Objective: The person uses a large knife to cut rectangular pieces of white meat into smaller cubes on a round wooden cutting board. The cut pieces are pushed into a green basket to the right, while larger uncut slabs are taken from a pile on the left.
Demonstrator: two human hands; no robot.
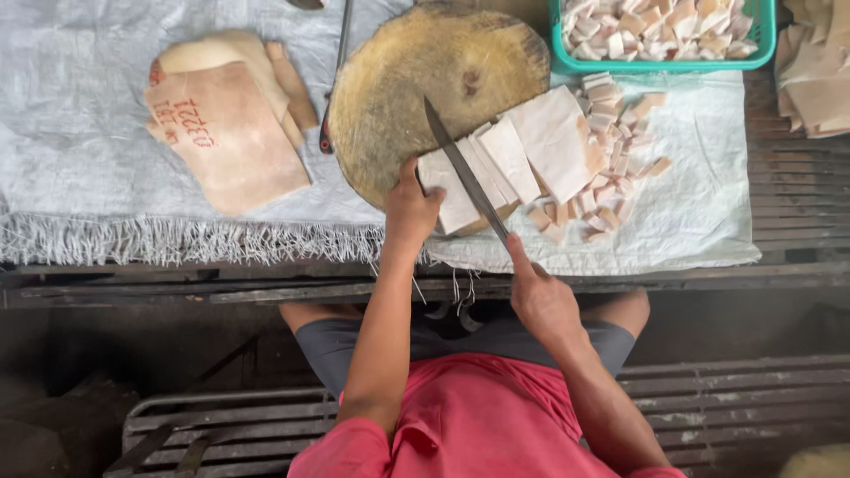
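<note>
1. Far left of both hands: a large slab of pale skin-on fat (226, 124) with red stamp marks, flat on the grey woven cloth (80, 177), well apart from either grip and untouched.
2. Just left of the round wooden chopping block (425, 80): a second knife (335, 80) lying loose, handle toward the body, no hand near it.
3. Left hand (412, 208): fingers pressed down on the near-left end of the white strips (482, 173), pinning them to the block; closed loosely over the strip edge, holding nothing else.
4. Immediately right of that hand: the knife blade (462, 173), touching the strips, long axis running diagonally from the far-left tip toward the near-right handle, crossing the strips' length at a slant.
5. Right hand (540, 296): closed around the knife handle at the near end, index finger stretched along the spine toward the blade.
6. Right of the blade: wider uncut sheet (553, 137), then a scatter of small cut cubes (611, 177) on the cloth.
7. Beyond, farther right: a green basket (660, 64) filled with cubes, well apart from both hands.
</note>
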